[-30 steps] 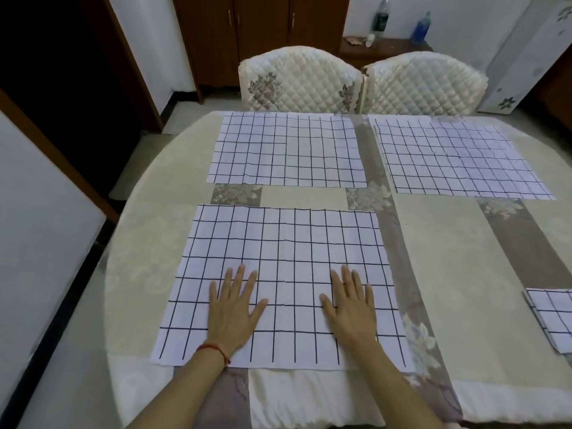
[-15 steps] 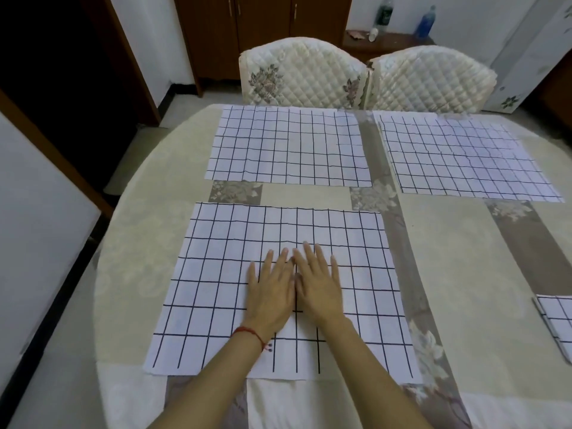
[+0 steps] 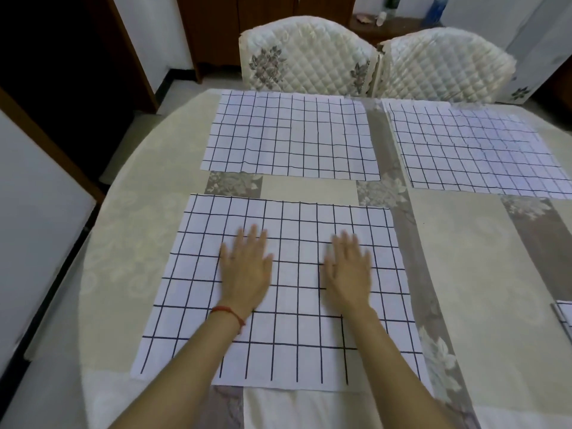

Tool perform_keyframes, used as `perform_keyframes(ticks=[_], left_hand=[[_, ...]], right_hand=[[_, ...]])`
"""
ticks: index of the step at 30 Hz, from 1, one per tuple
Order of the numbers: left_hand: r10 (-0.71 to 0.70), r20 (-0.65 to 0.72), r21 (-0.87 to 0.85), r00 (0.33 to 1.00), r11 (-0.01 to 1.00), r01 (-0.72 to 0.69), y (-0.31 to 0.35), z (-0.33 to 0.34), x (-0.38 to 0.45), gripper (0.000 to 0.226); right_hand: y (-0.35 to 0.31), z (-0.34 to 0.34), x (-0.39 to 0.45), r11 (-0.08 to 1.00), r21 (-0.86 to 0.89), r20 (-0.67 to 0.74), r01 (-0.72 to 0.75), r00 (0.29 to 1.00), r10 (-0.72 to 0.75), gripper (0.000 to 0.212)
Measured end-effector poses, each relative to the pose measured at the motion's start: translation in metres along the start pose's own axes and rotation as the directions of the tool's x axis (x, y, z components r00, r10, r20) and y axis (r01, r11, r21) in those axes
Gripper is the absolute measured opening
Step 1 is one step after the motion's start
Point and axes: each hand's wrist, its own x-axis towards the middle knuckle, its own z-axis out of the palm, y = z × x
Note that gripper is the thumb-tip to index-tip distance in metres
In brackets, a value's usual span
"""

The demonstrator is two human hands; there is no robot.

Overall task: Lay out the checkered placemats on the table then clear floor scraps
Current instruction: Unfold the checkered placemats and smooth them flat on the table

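White cloth ruled with a black grid, the nearest checkered placemat (image 3: 278, 292) lies flat on the beige tablecloth (image 3: 470, 298) at the near edge of the round table, its long axis running left to right across the person's body. Both hands rest palm-down on it, fingers straight and spread, holding nothing. The left hand (image 3: 246, 270), with a red string bracelet (image 3: 229, 314) at the wrist, sits left of this mat's centre; the right hand (image 3: 348, 269) sits right of centre, the two well apart. Both are blurred, so finger detail is unclear.

Beyond this mat, toward the two quilted chairs (image 3: 309, 54), a second placemat (image 3: 291, 136) lies spread, and to its right a third placemat (image 3: 476, 147).

To the right of the nearest mat, well apart from it at the frame's edge, a folded checkered piece (image 3: 565, 317) shows only a corner. It is probably the next mat to lay, and the right hand is plainly the nearer one to reach it. The bare cloth between that piece and the nearest mat looks like the place for it. No floor scraps are visible.
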Motion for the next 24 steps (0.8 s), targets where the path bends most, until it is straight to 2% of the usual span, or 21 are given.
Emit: perform_keyframes(ticks=[2, 3, 5, 8, 13, 14, 16, 18, 19, 21, 24], left_hand=[[0.154, 0.046, -0.003, 0.987, 0.988, -0.154, 0.032, 0.009, 0.013, 0.056], [0.166, 0.084, 0.004, 0.983, 0.986, -0.167, 0.039, 0.012, 0.018, 0.052], [0.099, 0.098, 0.038, 0.99, 0.994, -0.104, 0.027, 0.016, 0.026, 0.052], [-0.06, 0.052, 0.023, 0.997, 0.998, 0.059, -0.016, 0.013, 0.026, 0.054], [-0.264, -0.018, -0.028, 0.964, 0.964, 0.264, -0.066, -0.001, 0.009, 0.055], [-0.239, -0.058, -0.018, 0.969, 0.971, 0.238, -0.06, -0.002, 0.003, 0.054], [-0.086, -0.095, 0.036, 0.992, 0.995, 0.089, -0.03, -0.002, -0.011, 0.051], [0.074, 0.007, 0.044, 0.997, 0.996, -0.074, 0.008, 0.006, -0.032, 0.051], [0.097, 0.077, 0.027, 0.992, 0.995, -0.099, 0.021, 0.01, -0.043, 0.051], [0.077, 0.184, 0.011, 0.98, 0.997, -0.08, 0.026, 0.012, -0.06, 0.056], [0.025, 0.172, 0.056, 0.985, 0.998, -0.035, -0.005, 0.014, -0.071, 0.063]], right_hand=[[-0.023, 0.013, 0.013, 0.989, -0.012, 0.071, 0.147, 0.987, -0.146, 0.075], [-0.026, 0.019, 0.016, 0.986, -0.013, 0.091, 0.169, 0.982, -0.167, 0.072], [-0.018, 0.026, 0.016, 0.991, -0.017, 0.08, 0.132, 0.988, -0.131, 0.068], [0.009, 0.019, 0.014, 1.0, -0.018, 0.04, 0.0, 0.999, 0.0, 0.061], [0.045, -0.003, 0.002, 0.976, 0.004, -0.039, -0.219, 0.975, 0.219, 0.058], [0.04, -0.004, -0.001, 0.974, 0.003, -0.073, -0.227, 0.971, 0.226, 0.059], [0.012, -0.002, -0.013, 0.994, -0.04, -0.126, -0.098, 0.988, 0.092, 0.06], [-0.019, 0.006, -0.032, 0.994, -0.053, -0.107, 0.096, 0.989, -0.102, 0.055], [-0.029, 0.013, -0.043, 0.986, -0.038, -0.053, 0.16, 0.985, -0.162, 0.054], [-0.027, 0.023, -0.064, 0.981, -0.005, 0.073, 0.194, 0.978, -0.194, 0.057], [0.009, 0.022, -0.081, 0.994, -0.032, 0.069, 0.104, 0.992, -0.101, 0.062]])
